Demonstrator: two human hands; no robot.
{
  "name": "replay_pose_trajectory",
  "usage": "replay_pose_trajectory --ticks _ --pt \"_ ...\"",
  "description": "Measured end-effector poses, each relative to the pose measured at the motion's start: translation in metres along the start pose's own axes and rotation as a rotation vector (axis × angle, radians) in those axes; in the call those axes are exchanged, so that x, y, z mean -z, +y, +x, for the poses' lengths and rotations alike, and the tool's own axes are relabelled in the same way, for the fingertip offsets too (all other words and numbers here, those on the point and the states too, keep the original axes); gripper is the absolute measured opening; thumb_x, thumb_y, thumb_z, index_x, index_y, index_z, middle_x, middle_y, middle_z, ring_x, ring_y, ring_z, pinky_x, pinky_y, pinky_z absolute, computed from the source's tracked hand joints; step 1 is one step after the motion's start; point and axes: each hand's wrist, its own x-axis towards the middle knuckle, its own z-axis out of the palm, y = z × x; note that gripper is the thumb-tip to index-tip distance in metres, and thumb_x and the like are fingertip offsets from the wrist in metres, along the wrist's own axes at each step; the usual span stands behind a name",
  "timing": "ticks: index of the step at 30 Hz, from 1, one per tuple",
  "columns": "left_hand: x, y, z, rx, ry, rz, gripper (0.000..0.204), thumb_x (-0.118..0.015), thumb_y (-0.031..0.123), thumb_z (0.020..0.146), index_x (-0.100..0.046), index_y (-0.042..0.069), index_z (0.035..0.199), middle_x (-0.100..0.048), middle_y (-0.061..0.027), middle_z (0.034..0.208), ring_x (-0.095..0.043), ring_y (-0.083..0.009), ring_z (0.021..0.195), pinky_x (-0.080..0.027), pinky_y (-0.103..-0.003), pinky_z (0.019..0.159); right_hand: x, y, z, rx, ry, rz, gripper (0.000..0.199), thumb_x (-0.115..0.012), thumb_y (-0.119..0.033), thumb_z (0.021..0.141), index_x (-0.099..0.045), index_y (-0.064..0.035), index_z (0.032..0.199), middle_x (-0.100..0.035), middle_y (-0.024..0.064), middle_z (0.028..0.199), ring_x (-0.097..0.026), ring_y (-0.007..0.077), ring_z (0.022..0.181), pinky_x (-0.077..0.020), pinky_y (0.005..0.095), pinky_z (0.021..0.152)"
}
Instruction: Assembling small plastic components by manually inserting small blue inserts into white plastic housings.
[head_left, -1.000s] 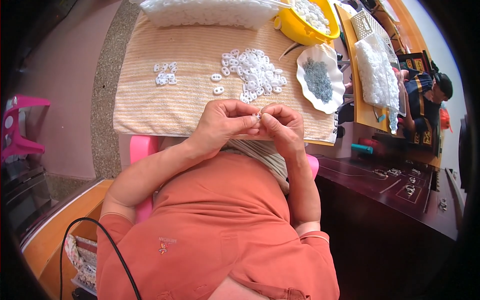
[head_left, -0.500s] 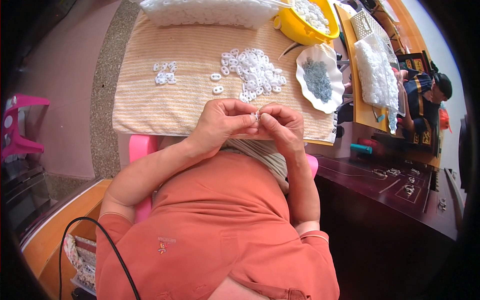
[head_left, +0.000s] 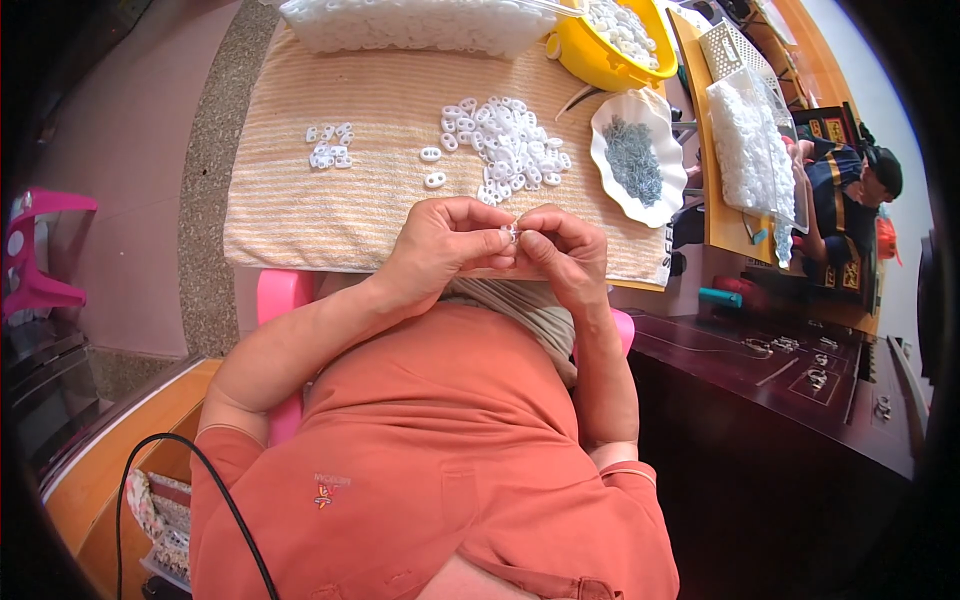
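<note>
While both hands meet at mid-frame, the left hand (head_left: 440,245) and right hand (head_left: 562,250) pinch one small white plastic ring piece (head_left: 510,234) between fingertips, grip closed, held close for fine work. Just above, a loose heap of matching white pieces (head_left: 510,150) waits on the ribbed, orange-striped cloth tabletop (head_left: 300,210); a scalloped white dish of grey bits (head_left: 635,160) sits right.

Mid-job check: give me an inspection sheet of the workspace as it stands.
Surface: striped orange cloth covers the table.
Job's things: small white piece pinched between left hand and right hand; pile of white pieces; small cluster.
Clutter: white plate of grey bits, yellow bowl, white tray.
Grippers: both hands closed on the piece.
Cables: black cable at lower left.
Surroundings: pink stool, dark cabinet, another person.
</note>
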Motion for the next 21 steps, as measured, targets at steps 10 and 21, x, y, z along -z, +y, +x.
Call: replay_pose_trajectory --ticks 10,21 --pt "0.0017 -0.0005 0.0010 0.029 -0.002 -0.033 0.019 -0.063 0.004 0.088 -0.063 -0.002 0.106 -0.067 -0.0086 0.092 -0.065 -0.0132 0.082 -0.056 -0.028 0.078 -0.0005 0.0011 -0.0006 0.004 0.018 -0.066 0.009 -0.058 0.000 0.092 -0.061 0.0038 0.099 -0.066 0.0068 0.087 -0.065 0.0101 0.076 -0.0543 0.0211 0.066" --pt "0.0014 0.0005 0.0014 0.036 -0.015 -0.077 0.020 -0.062 0.003 0.088 -0.063 -0.001 0.108 -0.068 -0.0085 0.093 -0.066 -0.0137 0.084 -0.056 -0.027 0.079 -0.0004 0.0035 0.0002 0.030 0.032 -0.076 0.008 -0.058 -0.002 0.093 -0.060 0.0031 0.098 -0.064 0.0048 0.082 -0.063 0.0092 0.071 -0.0523 0.0206 0.064"
